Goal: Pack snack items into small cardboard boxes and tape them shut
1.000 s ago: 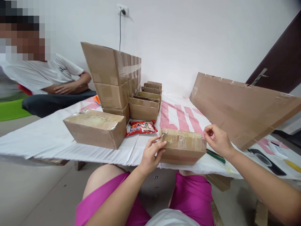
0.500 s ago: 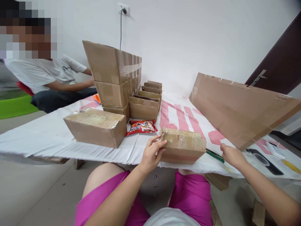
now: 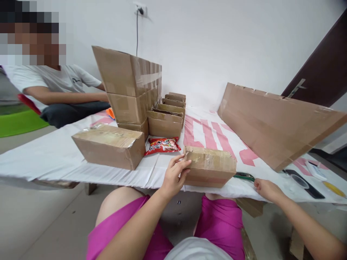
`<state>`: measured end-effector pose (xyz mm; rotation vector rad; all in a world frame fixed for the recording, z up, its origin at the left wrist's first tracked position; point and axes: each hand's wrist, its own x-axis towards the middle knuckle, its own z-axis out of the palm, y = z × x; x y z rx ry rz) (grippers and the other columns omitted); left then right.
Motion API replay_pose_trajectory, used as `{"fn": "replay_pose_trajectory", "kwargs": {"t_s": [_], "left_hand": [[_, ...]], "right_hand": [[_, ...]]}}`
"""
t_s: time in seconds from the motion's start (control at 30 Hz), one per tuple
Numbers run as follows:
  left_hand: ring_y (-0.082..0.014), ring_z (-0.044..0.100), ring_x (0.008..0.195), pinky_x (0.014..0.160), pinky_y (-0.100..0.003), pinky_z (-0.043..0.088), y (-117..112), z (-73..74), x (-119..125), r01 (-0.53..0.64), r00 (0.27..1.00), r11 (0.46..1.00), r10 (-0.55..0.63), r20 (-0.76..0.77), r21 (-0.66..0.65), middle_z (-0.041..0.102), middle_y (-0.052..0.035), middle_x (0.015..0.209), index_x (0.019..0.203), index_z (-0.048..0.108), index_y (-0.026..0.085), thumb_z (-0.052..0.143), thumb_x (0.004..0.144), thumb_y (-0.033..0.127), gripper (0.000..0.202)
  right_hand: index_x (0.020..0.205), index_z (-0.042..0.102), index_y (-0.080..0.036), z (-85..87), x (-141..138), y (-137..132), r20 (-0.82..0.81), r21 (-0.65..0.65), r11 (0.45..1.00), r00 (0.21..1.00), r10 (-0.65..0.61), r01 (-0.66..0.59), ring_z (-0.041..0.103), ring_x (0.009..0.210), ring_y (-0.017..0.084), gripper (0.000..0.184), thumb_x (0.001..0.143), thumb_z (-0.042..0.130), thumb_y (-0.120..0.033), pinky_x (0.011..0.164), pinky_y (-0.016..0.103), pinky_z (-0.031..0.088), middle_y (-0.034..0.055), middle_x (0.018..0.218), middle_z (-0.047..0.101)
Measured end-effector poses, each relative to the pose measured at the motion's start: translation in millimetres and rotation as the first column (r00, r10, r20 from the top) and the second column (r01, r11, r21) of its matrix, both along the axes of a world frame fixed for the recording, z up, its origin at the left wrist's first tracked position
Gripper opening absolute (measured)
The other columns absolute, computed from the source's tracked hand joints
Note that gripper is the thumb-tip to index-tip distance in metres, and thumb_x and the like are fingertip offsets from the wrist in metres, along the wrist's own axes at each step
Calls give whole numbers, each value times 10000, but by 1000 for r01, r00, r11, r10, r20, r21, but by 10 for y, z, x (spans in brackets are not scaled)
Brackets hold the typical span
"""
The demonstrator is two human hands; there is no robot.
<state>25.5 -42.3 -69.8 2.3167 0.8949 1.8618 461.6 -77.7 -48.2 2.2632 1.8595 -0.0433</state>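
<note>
Close in front of me a small cardboard box (image 3: 208, 173) lies on the cloth-covered table, with clear tape on its top. My left hand (image 3: 175, 175) holds its left end, fingers bent over the top edge and side. To the right of the box lies a slim green-handled tool (image 3: 244, 176); its exact kind is hard to make out. The curled fingers of my right hand (image 3: 267, 189) are closed at the tool's near end. A red printed food packet (image 3: 162, 145) lies behind my left hand, flat on the cloth.
A closed carton (image 3: 110, 146) stands at the left, before tall stacked cartons (image 3: 121, 76) and a row of open boxes (image 3: 165, 124). On the right a large cardboard panel (image 3: 276, 124) stands tilted. Beyond my right hand lies a black object (image 3: 305, 183). A co-worker (image 3: 62, 85) sits left.
My right hand has come down to the end of the green-handled tool, and the tool has turned slightly. My left hand has stayed on the box.
</note>
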Motion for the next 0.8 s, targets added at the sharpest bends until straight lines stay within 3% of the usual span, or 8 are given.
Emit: {"fn": "replay_pose_trajectory", "kwargs": {"t_s": [0.23, 0.43, 0.53, 0.63, 0.8], "left_hand": [[-248, 519, 1200, 860, -394, 549, -11, 13, 7, 8, 1000, 1000, -8, 0, 8, 663, -94, 1052, 1208, 573, 231, 546, 885, 112, 345], [-243, 511, 1200, 871, -385, 538, -9, 22, 8, 9, 1000, 1000, -9, -8, 2, 665, -90, 1058, 1207, 569, 231, 552, 878, 97, 356], [-245, 508, 1208, 875, -385, 534, -9, 24, 0, 14, 1000, 1000, -14, -12, 0, 673, -87, 1040, 1211, 568, 229, 553, 878, 95, 359], [-246, 509, 1209, 893, -398, 528, -8, 19, -8, 21, 1000, 1000, -21, -19, -2, 677, -84, 1036, 1218, 565, 231, 554, 877, 98, 366], [-257, 501, 1213, 913, -429, 520, -9, -3, -2, 24, 999, 1000, -24, -22, -11, 669, -88, 1051, 1230, 553, 236, 549, 878, 98, 378]], "right_hand": [[862, 633, -206, 274, -79, 95, 42, 150, 989, 999, -8, 1, 636, 802, 237, 148, 816, 493, -222, 635, 308, 343, 83, 873, 712], [910, 617, -205, 490, -188, 202, 25, 289, 951, 993, 112, -115, 619, 819, 207, 170, 791, 497, -192, 671, 297, 369, 63, 901, 695], [934, 618, -214, 389, -129, 221, -43, 186, 981, 997, 61, -52, 623, 794, 194, 198, 767, 517, -183, 636, 273, 355, 42, 867, 694], [844, 637, -208, 159, -1, 193, -70, 53, 998, 997, -11, 15, 633, 765, 186, 183, 703, 551, -130, 617, 246, 350, 28, 805, 695], [778, 649, -202, -111, 144, 86, -48, -26, 998, 997, -56, 55, 654, 731, 170, 135, 728, 544, -135, 605, 224, 370, 28, 771, 707]]}}
